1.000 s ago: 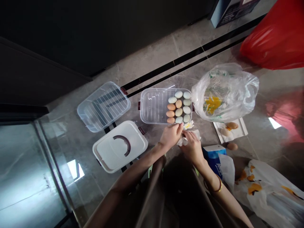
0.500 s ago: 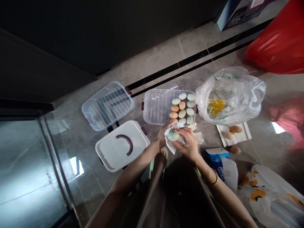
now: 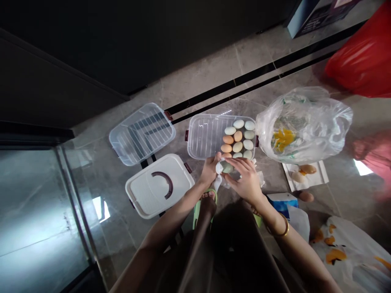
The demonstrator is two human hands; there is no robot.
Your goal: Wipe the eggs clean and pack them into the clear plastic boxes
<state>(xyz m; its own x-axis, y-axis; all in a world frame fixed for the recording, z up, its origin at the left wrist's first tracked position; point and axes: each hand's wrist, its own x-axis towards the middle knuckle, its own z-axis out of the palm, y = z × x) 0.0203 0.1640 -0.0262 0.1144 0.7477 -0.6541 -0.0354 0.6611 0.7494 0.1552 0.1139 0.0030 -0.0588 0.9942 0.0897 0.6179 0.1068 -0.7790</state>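
A pale green egg (image 3: 227, 167) is between my two hands, just in front of the egg-filled end of a clear plastic tray (image 3: 204, 138). My left hand (image 3: 209, 173) is closed on a crumpled white tissue (image 3: 217, 181) against the egg's left side. My right hand (image 3: 247, 179), a gold bangle on its wrist, curls its fingers round the egg from the right and partly hides it. In the tray, several white, greenish and brown eggs (image 3: 237, 147) lie in rows at the right end.
Left are a second clear tray (image 3: 142, 134) and a white lid (image 3: 146, 195) with a brown handle. Right are a clear plastic bag (image 3: 320, 126), a cracked egg (image 3: 307, 169) on white paper, a brown egg (image 3: 306, 197), a blue tissue pack (image 3: 282, 199) and a red bag (image 3: 363, 61).
My right hand has moved over the egg and now covers more of it. The tissue is bunched closer to my left fingers. The whole view has shifted slightly.
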